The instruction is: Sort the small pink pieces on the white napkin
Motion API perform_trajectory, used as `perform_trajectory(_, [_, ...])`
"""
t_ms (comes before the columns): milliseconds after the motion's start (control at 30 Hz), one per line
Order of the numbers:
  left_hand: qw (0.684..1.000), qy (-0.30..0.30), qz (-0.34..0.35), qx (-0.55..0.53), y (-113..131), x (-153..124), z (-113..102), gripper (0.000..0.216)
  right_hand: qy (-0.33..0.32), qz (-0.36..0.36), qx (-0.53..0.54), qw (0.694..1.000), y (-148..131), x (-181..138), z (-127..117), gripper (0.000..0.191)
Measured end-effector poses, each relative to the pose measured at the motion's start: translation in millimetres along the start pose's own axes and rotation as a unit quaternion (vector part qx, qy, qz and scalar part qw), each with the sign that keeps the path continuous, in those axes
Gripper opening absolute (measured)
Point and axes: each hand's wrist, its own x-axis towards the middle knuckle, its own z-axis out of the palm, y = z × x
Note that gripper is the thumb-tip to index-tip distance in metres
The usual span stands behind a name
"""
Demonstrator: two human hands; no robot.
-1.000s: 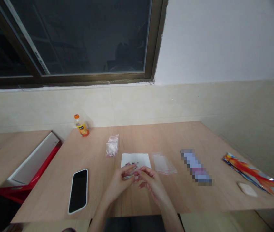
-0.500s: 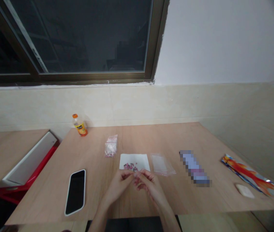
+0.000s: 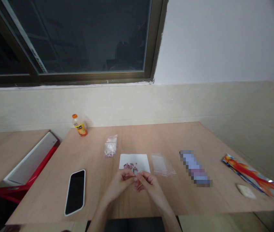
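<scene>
My left hand (image 3: 120,186) and my right hand (image 3: 150,187) meet at the fingertips just below the near edge of a white card (image 3: 134,160). Their fingers pinch together, and anything between them is hidden or too small to tell. Small pink and dark beads (image 3: 130,166) lie in a loose cluster on the card, close to my fingertips. Just right of the card is a flat clear plastic bag (image 3: 162,165). Left of it is a small stack of clear zip bags with red strips (image 3: 110,146).
A black phone in a white case (image 3: 75,192) lies left on the wooden table (image 3: 175,199). An orange-capped juice bottle (image 3: 79,125) stands at the back. To the right are a pixelated packet (image 3: 195,168), a flame-printed foil packet (image 3: 250,175) and a pale bar (image 3: 245,191).
My hands have drawn back toward me and off the card, so the beads now show fully. The view has shifted slightly, and the table objects have not visibly moved.
</scene>
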Motion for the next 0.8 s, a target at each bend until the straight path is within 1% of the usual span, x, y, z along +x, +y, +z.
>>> perform_trajectory(100, [0.999,0.038,0.0,0.018,-4,2,2,0.031,0.008,-0.016,-0.012,1.0,1,1,1,0.036])
perform_trajectory(200, [0.991,0.116,0.022,0.066,-9,5,6,0.032,0.028,-0.029,-0.013,0.999,4,2,4,0.035])
perform_trajectory(300, [0.967,0.217,0.044,0.126,-10,7,11,0.025,0.071,-0.028,-0.016,0.997,10,3,11,0.035])
perform_trajectory(333, [0.959,0.239,0.042,0.143,-10,8,12,0.022,0.085,-0.027,-0.019,0.996,12,3,13,0.035])
perform_trajectory(400, [0.952,0.257,0.036,0.165,-9,8,13,0.015,0.111,-0.026,-0.026,0.993,17,2,18,0.035])
perform_trajectory(467, [0.951,0.253,0.045,0.174,-10,8,13,0.009,0.142,-0.033,-0.03,0.989,20,2,20,0.036])
perform_trajectory(500, [0.952,0.241,0.053,0.182,-10,8,12,0.007,0.157,-0.041,-0.032,0.986,21,1,20,0.037])
perform_trajectory(600, [0.952,0.193,0.074,0.226,-12,7,12,0.014,0.188,-0.072,-0.052,0.978,21,2,19,0.035])
perform_trajectory(700, [0.952,0.16,0.077,0.251,-14,7,15,0.023,0.185,-0.096,-0.066,0.976,20,1,18,0.032])
perform_trajectory(800, [0.953,0.131,0.061,0.268,-13,8,18,0.031,0.18,-0.1,-0.057,0.977,19,0,19,0.031])
